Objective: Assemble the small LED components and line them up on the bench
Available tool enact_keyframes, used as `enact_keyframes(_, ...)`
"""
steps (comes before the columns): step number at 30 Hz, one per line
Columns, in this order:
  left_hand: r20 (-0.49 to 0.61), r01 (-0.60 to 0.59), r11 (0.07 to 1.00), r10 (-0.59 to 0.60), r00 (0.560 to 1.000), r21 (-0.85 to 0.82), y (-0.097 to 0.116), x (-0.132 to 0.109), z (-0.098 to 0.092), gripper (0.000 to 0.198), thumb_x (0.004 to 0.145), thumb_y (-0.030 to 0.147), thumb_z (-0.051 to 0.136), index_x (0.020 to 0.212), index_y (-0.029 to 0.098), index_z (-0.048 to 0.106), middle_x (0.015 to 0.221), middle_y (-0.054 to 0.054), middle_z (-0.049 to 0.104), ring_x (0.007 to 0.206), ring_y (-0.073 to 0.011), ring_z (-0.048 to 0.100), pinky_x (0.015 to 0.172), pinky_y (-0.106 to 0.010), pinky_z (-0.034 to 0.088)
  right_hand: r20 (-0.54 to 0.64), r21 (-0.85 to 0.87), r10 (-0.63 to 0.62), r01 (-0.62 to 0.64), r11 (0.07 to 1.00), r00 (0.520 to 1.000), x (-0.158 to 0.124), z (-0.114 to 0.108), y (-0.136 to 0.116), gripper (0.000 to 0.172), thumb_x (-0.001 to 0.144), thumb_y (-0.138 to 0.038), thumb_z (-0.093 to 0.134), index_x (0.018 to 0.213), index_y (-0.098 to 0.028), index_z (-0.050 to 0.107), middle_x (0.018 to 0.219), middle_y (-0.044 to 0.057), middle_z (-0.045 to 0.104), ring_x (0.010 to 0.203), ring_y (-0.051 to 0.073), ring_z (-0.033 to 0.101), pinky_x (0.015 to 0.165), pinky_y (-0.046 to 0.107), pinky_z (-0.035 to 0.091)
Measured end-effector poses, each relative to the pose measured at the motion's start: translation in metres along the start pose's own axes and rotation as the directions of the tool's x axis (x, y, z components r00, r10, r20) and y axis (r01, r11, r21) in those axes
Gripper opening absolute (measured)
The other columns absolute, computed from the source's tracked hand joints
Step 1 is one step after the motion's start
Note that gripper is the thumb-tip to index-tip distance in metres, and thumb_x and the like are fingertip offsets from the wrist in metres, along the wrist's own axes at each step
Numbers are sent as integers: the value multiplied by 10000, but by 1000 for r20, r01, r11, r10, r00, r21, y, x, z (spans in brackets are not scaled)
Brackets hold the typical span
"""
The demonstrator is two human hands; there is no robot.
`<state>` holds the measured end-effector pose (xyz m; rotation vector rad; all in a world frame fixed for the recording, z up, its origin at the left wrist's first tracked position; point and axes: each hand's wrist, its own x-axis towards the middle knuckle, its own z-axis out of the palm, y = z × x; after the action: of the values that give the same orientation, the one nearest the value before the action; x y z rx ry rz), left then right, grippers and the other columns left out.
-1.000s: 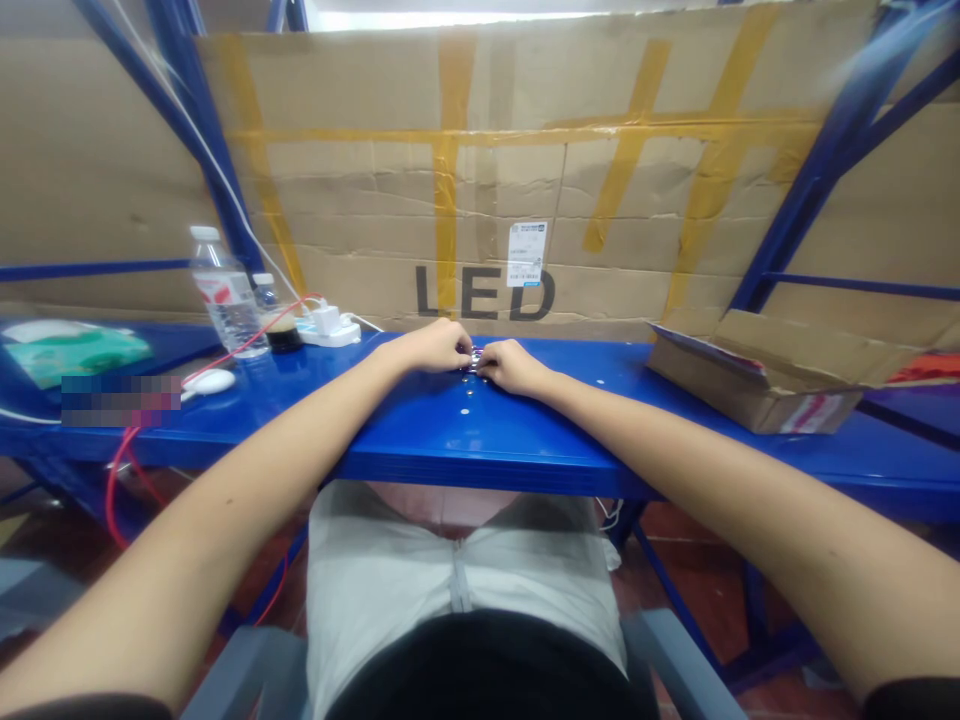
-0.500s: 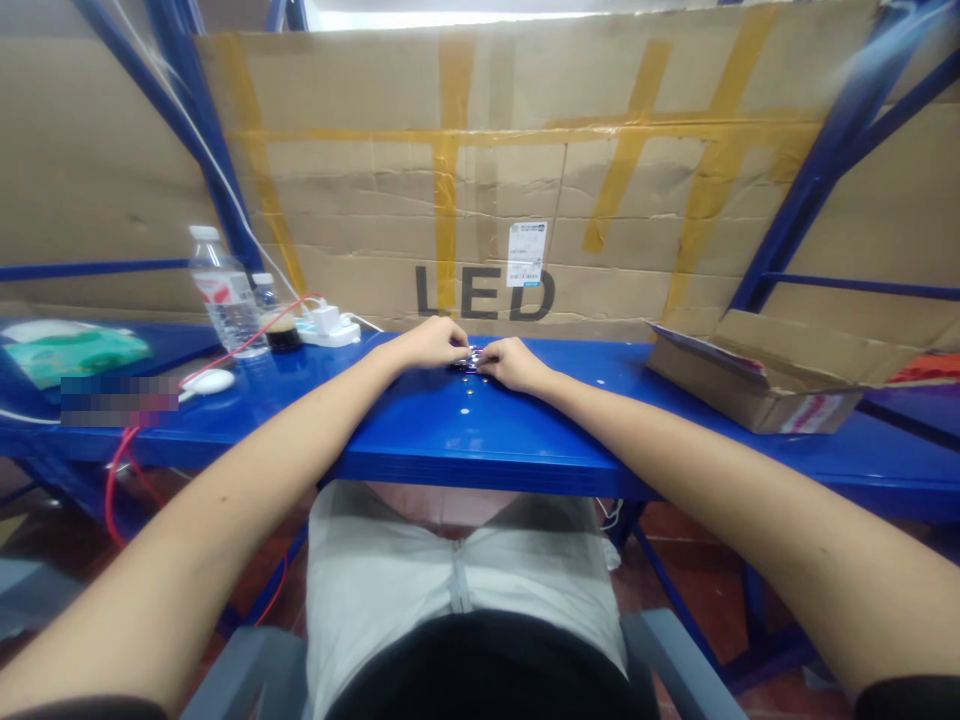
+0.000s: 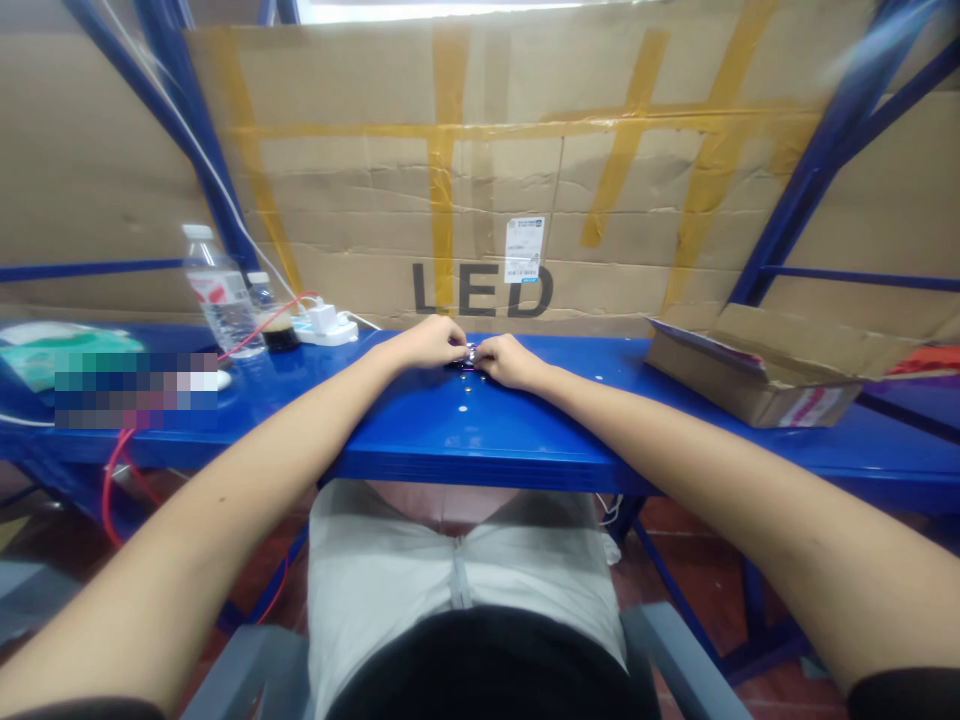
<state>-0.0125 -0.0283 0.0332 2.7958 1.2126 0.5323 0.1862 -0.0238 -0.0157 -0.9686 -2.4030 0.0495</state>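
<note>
Small shiny object [image 3: 470,358], detail too small to tell, at far middle of glossy blue worktop [image 3: 405,425], between fingertips. Left hand [image 3: 435,342] pinched narrow on its left side, right hand [image 3: 510,361] likewise on right. Far: taped cardboard panel [image 3: 352,225], black "LED" lettering [image 3: 464,290], white label [image 3: 524,250], print illegible. Left: clear bottle [image 3: 225,310]. Right: open carton [image 3: 712,385]. Blue metal frame [image 3: 802,205] both sides.

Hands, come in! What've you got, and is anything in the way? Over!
Left hand, right hand: both on small shiny object. Object mostly covered, details unclear. Open cardboard box off right, apart from hands.
</note>
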Motion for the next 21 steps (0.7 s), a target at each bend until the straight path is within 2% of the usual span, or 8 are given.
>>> enact_keyframes(11,17,-67,992,66,998,105,3,2,1,283,818,316,546,830,147,773,764,-65,746,640,-137,594,632,-259,395,60,-151,-50,58,987,997,0,-2,-2,257,877,-59,505,824,-132,746,927,116,745,812,196,628,763,272,435)
enact_keyframes(16,27,-85,982,81,996,167,9,3,-1,270,810,309,552,830,150,770,756,-75,739,634,-144,592,622,-269,387,76,-163,-41,53,985,996,1,-2,-4,253,884,-70,507,862,-136,751,966,117,745,845,199,632,785,272,442)
enact_keyframes(21,91,-84,972,65,994,221,17,11,-5,259,767,264,565,866,155,778,776,-85,736,667,-178,610,630,-291,404,65,-141,-54,63,988,996,0,-1,-3,242,887,-103,533,905,-141,772,994,120,752,871,212,653,796,281,448)
